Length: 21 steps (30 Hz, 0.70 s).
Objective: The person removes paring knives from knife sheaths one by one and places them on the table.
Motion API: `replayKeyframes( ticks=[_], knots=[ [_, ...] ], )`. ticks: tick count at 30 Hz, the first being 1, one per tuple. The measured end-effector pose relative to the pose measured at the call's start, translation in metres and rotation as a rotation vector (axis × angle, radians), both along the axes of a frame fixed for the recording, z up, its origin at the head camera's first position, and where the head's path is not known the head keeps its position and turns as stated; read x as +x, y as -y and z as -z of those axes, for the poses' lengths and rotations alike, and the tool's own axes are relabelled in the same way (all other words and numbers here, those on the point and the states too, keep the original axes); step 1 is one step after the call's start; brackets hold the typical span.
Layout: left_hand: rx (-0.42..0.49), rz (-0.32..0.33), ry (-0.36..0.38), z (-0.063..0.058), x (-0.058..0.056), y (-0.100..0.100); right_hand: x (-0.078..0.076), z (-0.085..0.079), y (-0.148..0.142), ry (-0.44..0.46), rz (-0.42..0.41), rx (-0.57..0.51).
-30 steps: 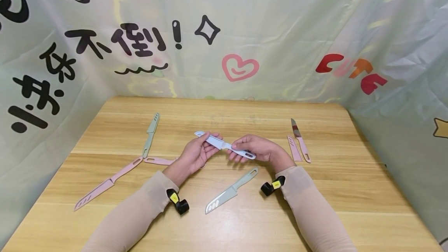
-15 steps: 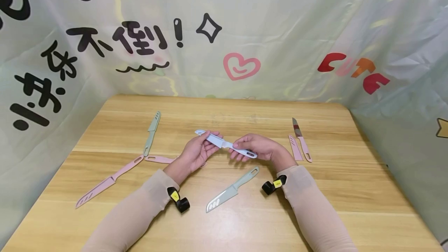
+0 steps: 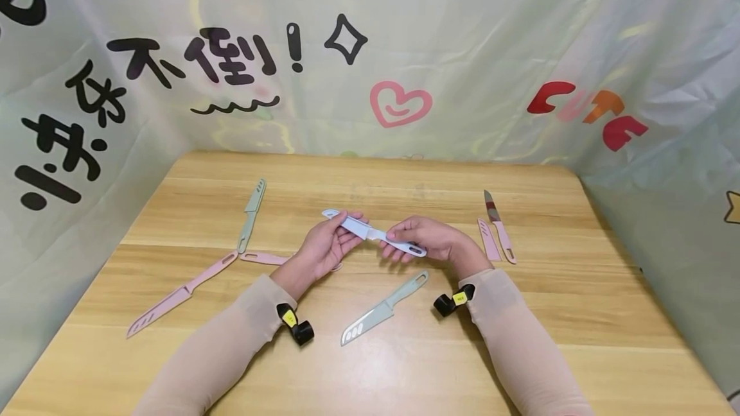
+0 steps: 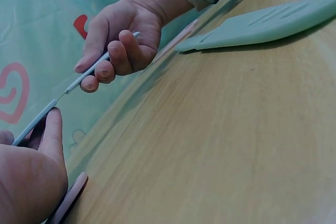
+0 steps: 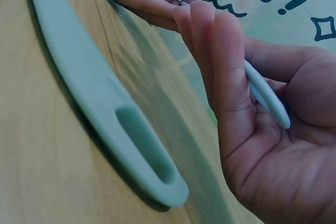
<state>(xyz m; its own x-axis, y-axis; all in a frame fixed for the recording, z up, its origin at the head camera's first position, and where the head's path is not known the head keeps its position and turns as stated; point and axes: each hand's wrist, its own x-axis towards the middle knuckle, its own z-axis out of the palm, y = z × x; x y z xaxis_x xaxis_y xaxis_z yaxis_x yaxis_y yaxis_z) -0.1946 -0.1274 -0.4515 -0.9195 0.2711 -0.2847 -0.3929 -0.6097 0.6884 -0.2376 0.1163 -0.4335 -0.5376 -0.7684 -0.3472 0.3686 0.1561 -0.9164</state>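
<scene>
Landmark: big green knife (image 3: pixel 378 313), sheathed, lying on the wooden table (image 3: pixel 590 320).
Blue knife (image 3: pixel 360 228): raised beyond the big green knife, between both hands; a narrow gap parts sheath and handle.
Left hand (image 3: pixel 322 248): beyond the big green knife and to its left, holding the blue sheath, thumb on top, fingers beneath.
Right hand (image 3: pixel 432 237): beyond it and to its right, pinching the blue handle (image 3: pixel 406 247).
Left of landmark: a long pink knife (image 3: pixel 173 300); farther back, a small green knife (image 3: pixel 252 214) and a pink handle (image 3: pixel 263 258), partly hidden by the left arm.
Right of landmark, farther back: a bare-bladed pink knife (image 3: pixel 504 241) beside a pink sheath (image 3: pixel 489 239).
Behind everything: printed cloth (image 3: pixel 491 37).
</scene>
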Motion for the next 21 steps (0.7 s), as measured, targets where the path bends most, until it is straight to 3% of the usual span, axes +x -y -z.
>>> replayKeyframes(
  ticks=[21],
  knots=[
    [0.002,-0.012,0.016,-0.0011,-0.0008,0.0008,-0.0011,-0.0002,-0.0030,-0.035,0.001,0.043]
  ],
)
